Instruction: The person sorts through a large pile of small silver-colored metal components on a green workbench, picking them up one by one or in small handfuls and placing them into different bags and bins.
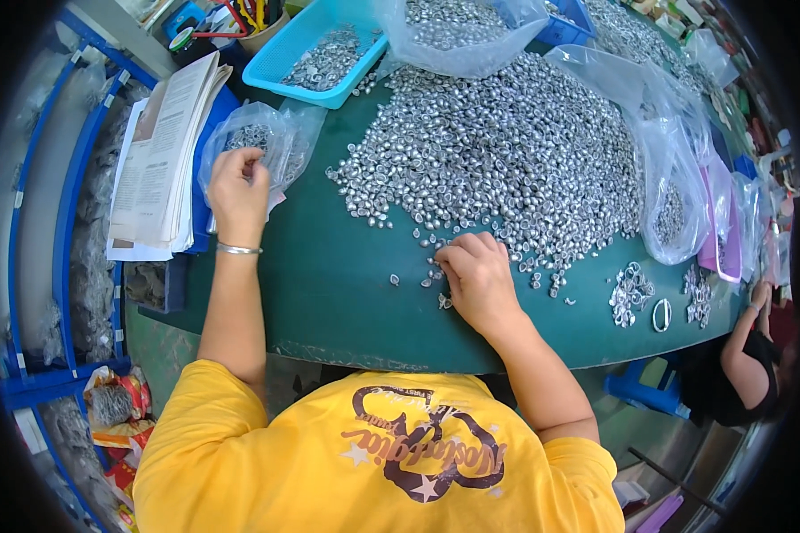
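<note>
Right now the left hand (237, 197) is over a clear plastic bag (304, 133) by the left edge of the bench (329, 284), fingers curled in toward the thumb; I cannot tell whether they grip anything. The right hand (478, 277) is down by the near edge, fingers bent and tips close together at the fringe of the pile of silvery pieces (507, 142); any pinched piece is hidden. That pile spreads from mid-bench toward the far edge. Open green room runs between the forearms along the near edge, and a metal ring (661, 304) lies toward the near right corner
</note>
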Demonstrator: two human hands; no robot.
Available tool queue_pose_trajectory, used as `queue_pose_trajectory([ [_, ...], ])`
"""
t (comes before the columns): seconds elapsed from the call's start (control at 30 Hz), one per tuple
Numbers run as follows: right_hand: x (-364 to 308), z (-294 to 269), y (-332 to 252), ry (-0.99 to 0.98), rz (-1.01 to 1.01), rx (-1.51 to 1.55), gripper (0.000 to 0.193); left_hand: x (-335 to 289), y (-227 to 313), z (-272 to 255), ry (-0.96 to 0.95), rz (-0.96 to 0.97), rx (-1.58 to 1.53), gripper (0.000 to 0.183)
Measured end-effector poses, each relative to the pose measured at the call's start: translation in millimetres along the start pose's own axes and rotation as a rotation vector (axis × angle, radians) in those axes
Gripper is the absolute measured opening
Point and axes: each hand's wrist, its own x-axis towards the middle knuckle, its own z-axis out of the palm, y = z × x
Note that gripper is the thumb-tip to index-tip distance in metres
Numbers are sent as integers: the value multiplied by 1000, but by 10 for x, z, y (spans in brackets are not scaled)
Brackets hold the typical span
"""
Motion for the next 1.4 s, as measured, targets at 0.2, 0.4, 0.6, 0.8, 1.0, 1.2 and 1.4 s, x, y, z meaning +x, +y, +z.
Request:
queue_pose_trajectory([
  [0.2, -26, -72, 0, 31, 65, 268, 11, -265, 282, 66, -118, 140, -177, 17],
  [0.4, -31, -99, 40, 48, 74, 162, 14, -706, 871, 394, -613, 459, -412, 17],
  [0.6, -28, -28, -45, -23, -4, -30, 12, -821, 902, 468, -674, 427, -407, 20],
  [0.8, -33, -70, 5, 198, 162, 350, 12, -850, 895, 520, -645, 483, -412, 21],
  [1.0, -67, -144, 133, 118, 642, 1295, 21, -867, 957, 465, -880, -113, -829, 12],
  [1.2, -58, -99, 76, 90, 516, 1400, 32, -823, 967, 413, -1042, -515, -1156, 17],
  [1.4, -84, -89, 140, 80, 535, 1602, 31, -855, 957, 398, -1068, -641, -1293, 17],
])
